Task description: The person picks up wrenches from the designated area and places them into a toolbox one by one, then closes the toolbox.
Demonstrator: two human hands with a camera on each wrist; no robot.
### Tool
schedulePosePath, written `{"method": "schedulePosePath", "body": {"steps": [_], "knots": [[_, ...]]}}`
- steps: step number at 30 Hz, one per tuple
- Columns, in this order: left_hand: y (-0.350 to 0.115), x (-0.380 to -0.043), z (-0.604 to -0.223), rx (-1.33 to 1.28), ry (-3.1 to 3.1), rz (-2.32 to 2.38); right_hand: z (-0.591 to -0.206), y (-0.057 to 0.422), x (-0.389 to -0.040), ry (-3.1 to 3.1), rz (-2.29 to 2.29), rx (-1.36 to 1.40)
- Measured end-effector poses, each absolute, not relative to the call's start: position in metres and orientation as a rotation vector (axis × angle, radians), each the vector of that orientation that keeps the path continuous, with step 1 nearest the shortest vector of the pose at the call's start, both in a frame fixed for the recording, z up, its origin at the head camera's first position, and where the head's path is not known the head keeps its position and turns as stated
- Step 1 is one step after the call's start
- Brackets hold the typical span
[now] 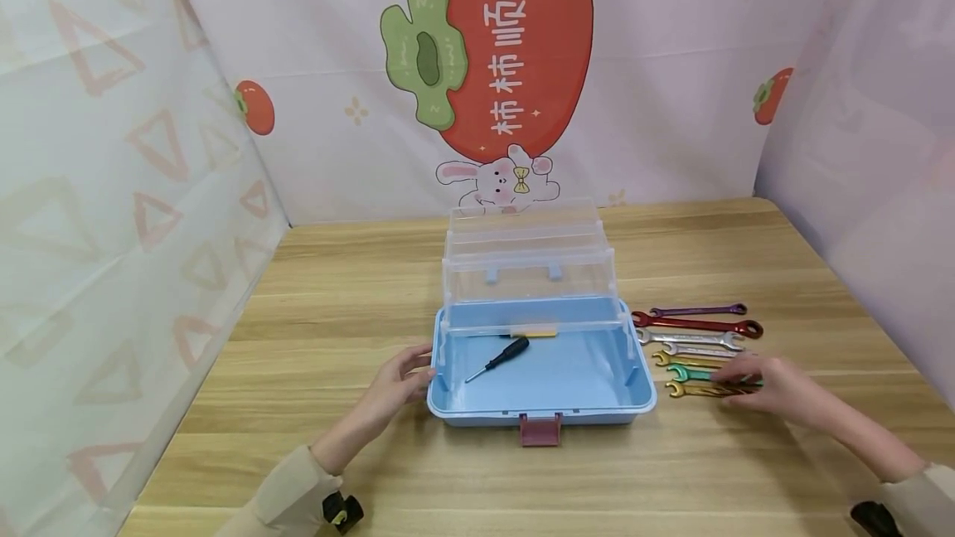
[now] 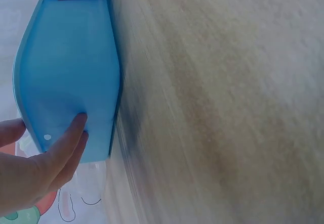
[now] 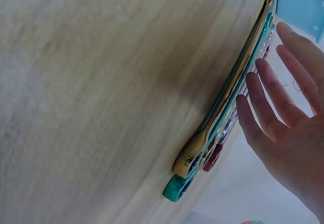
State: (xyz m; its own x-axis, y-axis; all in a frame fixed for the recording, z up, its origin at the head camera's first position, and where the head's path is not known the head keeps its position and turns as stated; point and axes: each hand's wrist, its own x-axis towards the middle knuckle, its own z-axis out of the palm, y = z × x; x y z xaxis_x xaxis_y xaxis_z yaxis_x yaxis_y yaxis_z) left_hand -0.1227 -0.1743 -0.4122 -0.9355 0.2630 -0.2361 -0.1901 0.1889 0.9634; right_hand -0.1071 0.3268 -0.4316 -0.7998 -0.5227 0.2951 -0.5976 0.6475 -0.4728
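A light blue toolbox stands on the table with its clear lid and trays raised. Inside lie a black-handled screwdriver and a yellow-handled tool, partly behind a tray. My left hand touches the box's left end; in the left wrist view its fingers lie nearly straight against the outer wall. Right of the box, several wrenches lie side by side. Over the near ends of a green wrench and a gold wrench is my right hand, fingers spread and holding nothing.
Farther back in the row lie a red wrench, a purple wrench and silver ones. The box's maroon latch hangs down in front. Printed cloth surrounds the wooden table at the back and sides.
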Motion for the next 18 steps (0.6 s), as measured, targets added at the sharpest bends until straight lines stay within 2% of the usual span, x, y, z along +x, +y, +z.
{"method": "schedulePosePath", "body": {"steps": [18], "knots": [[-0.1728, -0.1206, -0.4093, 0.05, 2.119, 1.79, -0.4337, 0.3219, -0.1108, -2.989, 0.655, 0.906]]}}
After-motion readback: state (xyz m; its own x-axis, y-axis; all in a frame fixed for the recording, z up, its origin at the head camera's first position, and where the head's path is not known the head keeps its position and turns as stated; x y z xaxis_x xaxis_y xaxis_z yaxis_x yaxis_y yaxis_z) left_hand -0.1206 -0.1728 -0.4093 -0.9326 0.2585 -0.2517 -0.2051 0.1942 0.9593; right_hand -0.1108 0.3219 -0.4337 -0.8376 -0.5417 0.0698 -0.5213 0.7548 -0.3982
